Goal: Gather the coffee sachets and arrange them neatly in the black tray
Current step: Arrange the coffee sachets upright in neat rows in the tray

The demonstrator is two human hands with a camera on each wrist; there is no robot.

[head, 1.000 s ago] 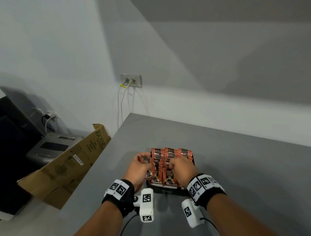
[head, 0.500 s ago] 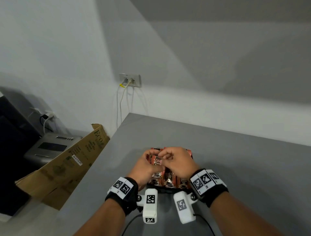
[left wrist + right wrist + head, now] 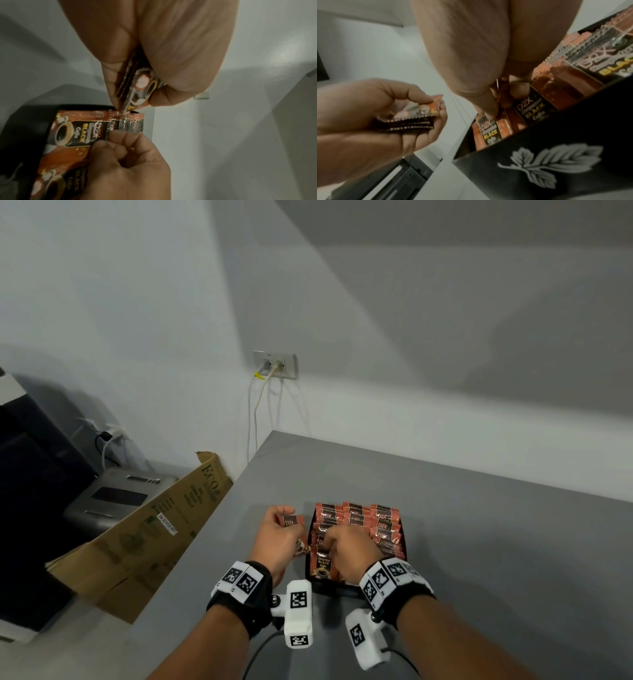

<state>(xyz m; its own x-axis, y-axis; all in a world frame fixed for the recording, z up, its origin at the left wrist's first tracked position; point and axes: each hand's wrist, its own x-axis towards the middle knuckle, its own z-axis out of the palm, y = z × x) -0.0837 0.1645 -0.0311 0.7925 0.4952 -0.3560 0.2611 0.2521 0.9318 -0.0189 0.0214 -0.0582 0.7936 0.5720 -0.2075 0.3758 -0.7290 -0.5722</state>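
A black tray (image 3: pixel 405 537) with a leaf print on its wall (image 3: pixel 539 162) sits on the grey table and holds rows of orange-and-black coffee sachets (image 3: pixel 356 517). Just left of the tray, my left hand (image 3: pixel 284 520) grips a small stack of sachets (image 3: pixel 412 117) between thumb and fingers; the same stack (image 3: pixel 137 85) shows in the left wrist view. My right hand (image 3: pixel 330 542) reaches into the tray's front left part. Its fingers (image 3: pixel 489 108) pinch the top edge of an upright sachet (image 3: pixel 80 131) there. The hand hides the sachets beneath it.
The grey table (image 3: pixel 479 559) has bare surface right of and beyond the tray. Its left edge is close to my left hand. Beyond that edge stand an open cardboard box (image 3: pixel 144 529) and a grey device (image 3: pixel 116 494). Cables hang from a wall socket (image 3: pixel 275 364).
Both hands met over the tray half a second ago. Now my left hand has drawn left off the tray with its stack, and my right hand has dropped into the front left row.
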